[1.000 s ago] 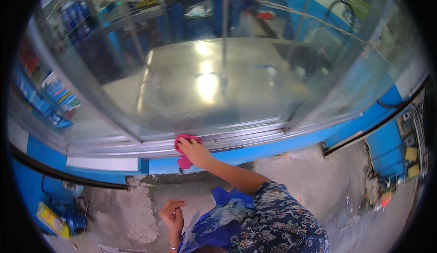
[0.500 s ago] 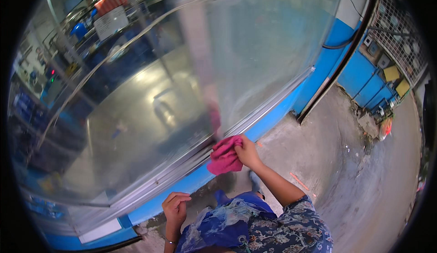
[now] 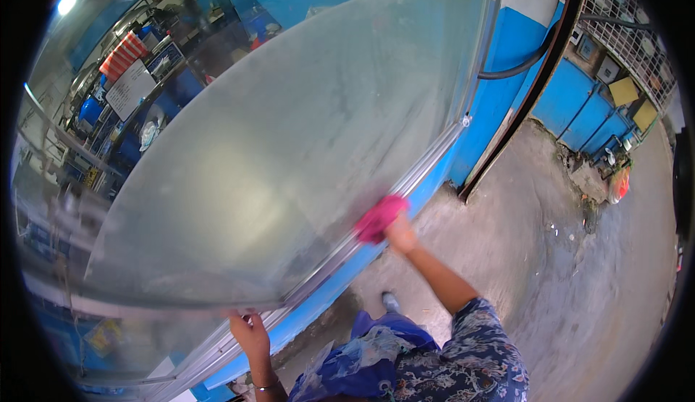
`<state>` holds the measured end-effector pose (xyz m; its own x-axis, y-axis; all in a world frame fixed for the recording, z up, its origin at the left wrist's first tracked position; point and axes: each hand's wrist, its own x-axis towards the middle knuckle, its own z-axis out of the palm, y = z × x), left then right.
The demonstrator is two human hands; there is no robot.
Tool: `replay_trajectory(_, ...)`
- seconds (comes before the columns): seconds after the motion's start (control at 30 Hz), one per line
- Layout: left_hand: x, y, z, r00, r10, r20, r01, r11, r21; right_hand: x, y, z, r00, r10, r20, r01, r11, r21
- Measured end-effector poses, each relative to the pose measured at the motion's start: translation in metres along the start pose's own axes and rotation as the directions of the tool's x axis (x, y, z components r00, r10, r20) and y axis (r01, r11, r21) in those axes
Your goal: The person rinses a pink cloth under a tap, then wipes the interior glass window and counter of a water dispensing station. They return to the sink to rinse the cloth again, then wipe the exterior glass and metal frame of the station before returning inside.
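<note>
A crumpled pink cloth is bunched in my right hand. The cloth touches the lower part of a smeared glass window pane, just above its metal sill track. My right hand is smeared by motion but closed round the cloth. Farther left, my left hand is up at the upright metal frame edge of a sliding window, its fingers curled against it. The fingertips are partly hidden there.
Blue wall stands right of the window, with a black hose beside a dark post. Concrete floor stretches to the right. Behind the glass are a striped red cloth and a white board.
The upright window frame has shifted left, and my left hand has moved up to it. My right hand has moved the pink cloth right and slightly up along the sill.
</note>
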<state>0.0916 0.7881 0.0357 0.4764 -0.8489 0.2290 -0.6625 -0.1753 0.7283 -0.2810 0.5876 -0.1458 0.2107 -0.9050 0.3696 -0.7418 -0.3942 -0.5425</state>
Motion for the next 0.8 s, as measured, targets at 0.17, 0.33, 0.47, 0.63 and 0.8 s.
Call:
replay_trajectory(0.17, 0.002, 0.004, 0.000, 0.995, -0.091, -0.035, 0.097, 0.960, 0.262, 0.120, 0.188, -0.122, 0.861, 0.242, -0.448, -0.384, 0.886, -0.260)
replay_trajectory(0.33, -0.002, -0.021, 0.000, 0.993, -0.107, -0.047, 0.112, 0.984, 0.140, 0.122, 0.187, -0.112, 0.786, 0.179, -0.591, -0.319, 0.937, -0.141)
replay_trajectory(0.47, -0.002, -0.034, 0.003, 0.987, -0.137, -0.080, 0.142, 0.988, 0.058, 0.029, 0.022, -0.030, 0.976, 0.156, -0.149, -0.171, 0.981, -0.092)
replay_trajectory(0.63, 0.000, -0.016, -0.004, 0.994, -0.112, 0.002, 0.111, 0.993, 0.050, -0.039, -0.174, 0.039, 0.882, -0.313, 0.351, 0.056, 0.812, 0.582)
replay_trajectory(0.8, 0.000, 0.004, -0.015, 0.995, -0.073, 0.061, 0.060, 0.978, 0.199, -0.007, -0.191, -0.007, 0.761, -0.435, 0.481, 0.029, 0.763, 0.645)
